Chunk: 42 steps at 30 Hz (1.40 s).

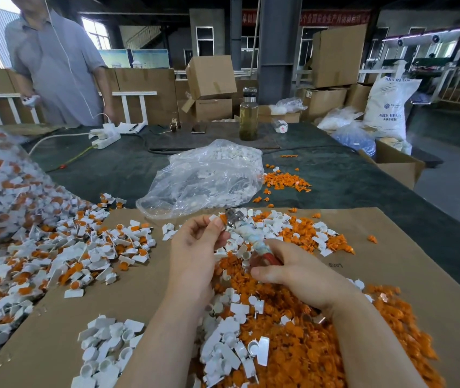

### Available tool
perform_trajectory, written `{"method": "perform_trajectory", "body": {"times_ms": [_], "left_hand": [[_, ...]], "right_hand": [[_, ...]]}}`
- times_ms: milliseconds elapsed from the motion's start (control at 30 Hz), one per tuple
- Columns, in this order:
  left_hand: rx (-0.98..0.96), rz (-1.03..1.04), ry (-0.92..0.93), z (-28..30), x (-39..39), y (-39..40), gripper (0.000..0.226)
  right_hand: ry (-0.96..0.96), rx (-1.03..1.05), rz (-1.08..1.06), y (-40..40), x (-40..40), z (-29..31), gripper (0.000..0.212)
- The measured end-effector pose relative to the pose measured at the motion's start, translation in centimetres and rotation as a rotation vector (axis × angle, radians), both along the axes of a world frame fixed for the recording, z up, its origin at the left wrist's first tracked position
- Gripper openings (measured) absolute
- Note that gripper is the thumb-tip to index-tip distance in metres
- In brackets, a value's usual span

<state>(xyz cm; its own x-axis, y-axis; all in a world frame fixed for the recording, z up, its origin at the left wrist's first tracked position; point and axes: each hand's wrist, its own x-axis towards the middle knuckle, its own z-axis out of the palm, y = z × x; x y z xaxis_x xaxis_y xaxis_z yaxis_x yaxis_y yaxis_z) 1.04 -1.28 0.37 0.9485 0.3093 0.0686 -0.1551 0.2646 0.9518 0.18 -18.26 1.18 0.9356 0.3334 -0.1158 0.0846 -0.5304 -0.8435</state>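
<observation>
From the head view, your left hand [195, 247] is raised over the cardboard sheet [83, 317], its thumb and fingers pinching a small white piece [213, 218] at their tips. Your right hand [296, 275] sits lower and to the right, fingers curled round the red handle of a tool [247, 233] with a tape-wrapped shaft. The tool slants up and to the left, and its metal end meets the white piece just beside your left thumb; the exact contact is too small to tell.

Both hands hover above a heap of orange caps [307, 345] mixed with loose white parts [105, 343]. To your left lies a wide scatter of white-and-orange pieces [69, 247] that reaches the sheet's edge. Beyond the sheet, a crumpled clear bag [203, 180] of white parts rests on the dark table [111, 169]. Farther back stand a glass bottle [248, 119] and a white power strip [105, 138], and a person in a grey shirt [55, 65] stands at the table's far left side.
</observation>
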Motion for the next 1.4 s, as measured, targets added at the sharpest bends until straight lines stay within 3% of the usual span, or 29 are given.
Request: {"method": "perform_trajectory", "body": {"times_ms": [200,467,800,967,1133,1400], "left_hand": [[-0.006,-0.015,0.001,0.2,-0.1,0.0,0.007],[-0.011,-0.010,0.000,0.5,-0.3,0.1,0.009],[-0.112,-0.010,0.070,0.4,-0.1,0.3,0.009],[-0.366,0.040,0.232,0.7,0.2,1.8,0.005],[-0.721,0.267,0.388,0.8,0.5,5.6,0.020],[-1.076,0.431,0.183,0.6,0.3,8.3,0.039]], "right_hand": [[-0.009,0.022,0.054,0.1,-0.4,0.3,0.033],[-0.105,-0.026,0.039,0.9,-0.4,0.2,0.011],[-0.142,-0.100,0.030,1.6,-0.3,0.0,0.018],[-0.244,-0.189,-0.071,1.7,0.0,-0.4,0.001],[-0.329,-0.244,-0.265,0.8,0.7,-1.0,0.017],[-0.337,-0.358,-0.393,0.1,1.2,-1.7,0.021]]}}
